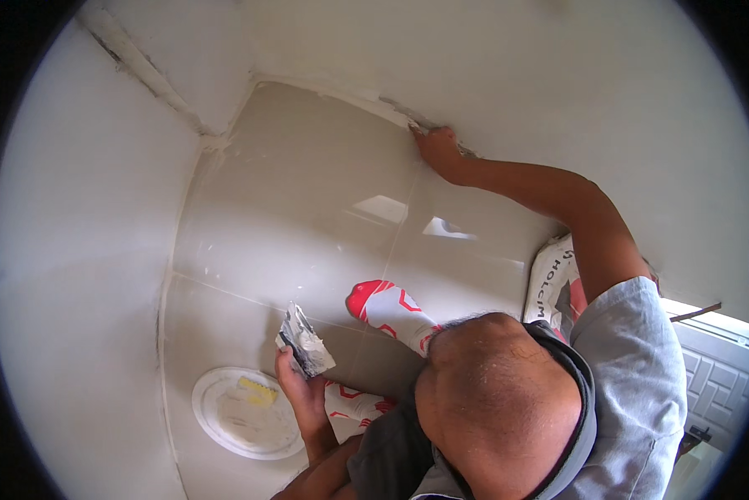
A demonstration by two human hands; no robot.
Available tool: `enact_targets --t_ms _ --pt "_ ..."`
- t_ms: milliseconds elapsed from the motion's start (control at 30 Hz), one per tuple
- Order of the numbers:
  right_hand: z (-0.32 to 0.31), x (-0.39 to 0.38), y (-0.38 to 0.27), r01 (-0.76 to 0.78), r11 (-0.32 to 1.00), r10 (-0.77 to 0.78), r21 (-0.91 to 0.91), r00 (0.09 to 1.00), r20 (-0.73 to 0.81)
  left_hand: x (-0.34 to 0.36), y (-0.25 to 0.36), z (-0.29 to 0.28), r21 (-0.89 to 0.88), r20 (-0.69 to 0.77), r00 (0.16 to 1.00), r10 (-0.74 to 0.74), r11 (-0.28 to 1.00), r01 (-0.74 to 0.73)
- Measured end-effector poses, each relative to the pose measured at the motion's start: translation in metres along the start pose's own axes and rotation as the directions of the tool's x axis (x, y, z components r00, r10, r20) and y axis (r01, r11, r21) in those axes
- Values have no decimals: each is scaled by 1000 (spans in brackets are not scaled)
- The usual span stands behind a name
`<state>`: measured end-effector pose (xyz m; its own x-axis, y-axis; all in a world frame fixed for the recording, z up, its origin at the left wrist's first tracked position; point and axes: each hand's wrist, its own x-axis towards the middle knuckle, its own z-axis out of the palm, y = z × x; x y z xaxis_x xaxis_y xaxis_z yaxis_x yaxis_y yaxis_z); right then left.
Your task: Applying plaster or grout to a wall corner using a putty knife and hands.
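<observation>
My left hand (304, 393) is closed round the lower end of a flat, dark-edged plate (306, 343) heaped with white putty. It holds the plate above the tiled floor. My right arm reaches out to the foot of the far wall, where my right hand (441, 150) touches the gap along the wall's base. One finger there points left with white paste at its tip, and the others are curled. Whether they grip a small tool cannot be made out. Ragged, partly filled wall joint (404, 108) runs beside this hand.
Left of my left hand lies a round white lid (216, 419) bearing a yellow notched spreader (259, 392). A printed white sack (549, 279) leans against the wall at right. My socked foot (387, 308) rests on the grey floor tiles (283, 208). White walls enclose the corner.
</observation>
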<state>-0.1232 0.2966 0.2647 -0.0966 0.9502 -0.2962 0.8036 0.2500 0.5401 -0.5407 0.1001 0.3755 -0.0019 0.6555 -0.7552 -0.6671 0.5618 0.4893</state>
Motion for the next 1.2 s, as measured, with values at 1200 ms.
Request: enact_targets --t_ms 1200 --pt "-6 -37 13 -87 983 78 162 995 60 1 2 1 -2 -27 999 -21 1000 21"
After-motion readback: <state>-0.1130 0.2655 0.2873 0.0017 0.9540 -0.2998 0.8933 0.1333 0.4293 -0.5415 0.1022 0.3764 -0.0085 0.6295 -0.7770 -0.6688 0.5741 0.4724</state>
